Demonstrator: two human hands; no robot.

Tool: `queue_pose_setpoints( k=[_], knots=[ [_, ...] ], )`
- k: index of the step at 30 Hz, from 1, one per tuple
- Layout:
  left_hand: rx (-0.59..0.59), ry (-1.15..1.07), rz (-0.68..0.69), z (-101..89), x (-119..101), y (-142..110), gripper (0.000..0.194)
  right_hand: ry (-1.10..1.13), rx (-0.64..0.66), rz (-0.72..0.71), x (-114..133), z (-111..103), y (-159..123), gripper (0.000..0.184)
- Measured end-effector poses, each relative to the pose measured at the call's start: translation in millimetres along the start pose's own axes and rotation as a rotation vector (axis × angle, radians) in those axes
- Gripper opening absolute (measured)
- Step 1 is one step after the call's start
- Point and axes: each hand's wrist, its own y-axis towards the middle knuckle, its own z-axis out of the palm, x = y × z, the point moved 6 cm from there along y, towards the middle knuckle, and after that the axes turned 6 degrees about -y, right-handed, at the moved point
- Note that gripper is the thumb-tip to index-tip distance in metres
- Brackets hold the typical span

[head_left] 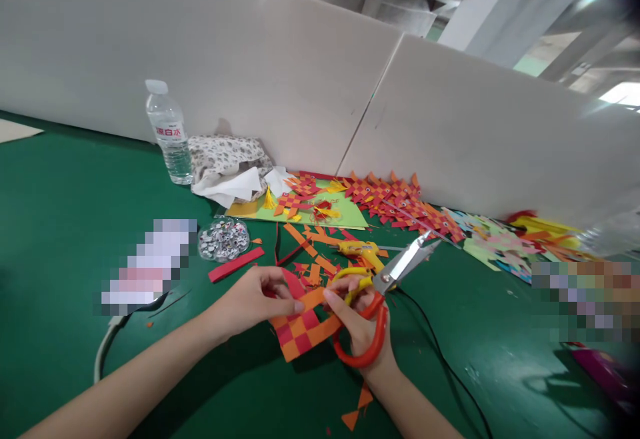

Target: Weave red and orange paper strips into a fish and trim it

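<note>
A small woven piece of red and orange paper strips (303,334) is held up between both hands. My left hand (267,296) pinches its upper edge, thumb in front and fingers behind. My right hand (363,316) pinches an orange strip of the same piece between thumb and fingers. Scissors (397,269) with one yellow and one red-orange handle also hang in my right hand, their blades pointing up and away, slightly apart. Behind the hands lie a yellow glue gun (361,250), loose orange paper scraps (325,266) and a red strip (236,265).
A clear bag of googly eyes (223,239) lies left of the scraps. A water bottle (170,136) and patterned tissue pack (227,159) stand by the white partition (280,72). Woven paper fish (390,196) are piled at the back. A black cord (443,352) crosses the green table (220,386).
</note>
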Motion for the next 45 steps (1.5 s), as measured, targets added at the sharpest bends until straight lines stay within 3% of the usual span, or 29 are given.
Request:
queue_pose_setpoints(
  k=[7, 11, 13, 15, 20, 25, 45],
  knots=[
    [0.107, 0.112, 0.013, 8.0, 0, -6, 0.015, -0.044, 0.124, -0.039, 0, 11, -5, 0.031],
    [-0.071, -0.059, -0.042, -0.3, 4, -1, 0.021, -0.137, -0.092, -0.171, 11, -3, -6, 0.025],
    [-0.163, -0.141, -0.003, -7.2, 3, 2, 0.021, -0.208, -0.191, -0.253, 17, -12, -8, 0.024],
    [-0.222, -0.219, 0.042, -13.8, 2, 4, 0.023, -0.310, -0.209, -0.308, 21, -15, -10, 0.026],
    [-0.342, -0.397, 0.100, -26.0, 4, 3, 0.027, -0.748, 0.018, -0.300, 16, 1, -12, 0.033],
    [-0.379, -0.472, 0.121, -23.5, 4, 0, 0.027, -1.050, 0.074, -0.279, 10, 10, -10, 0.037],
    [-0.280, -0.595, 0.077, -5.2, 5, -2, 0.019, -1.131, 0.180, -0.191, 2, 10, -6, 0.038]
  ],
)
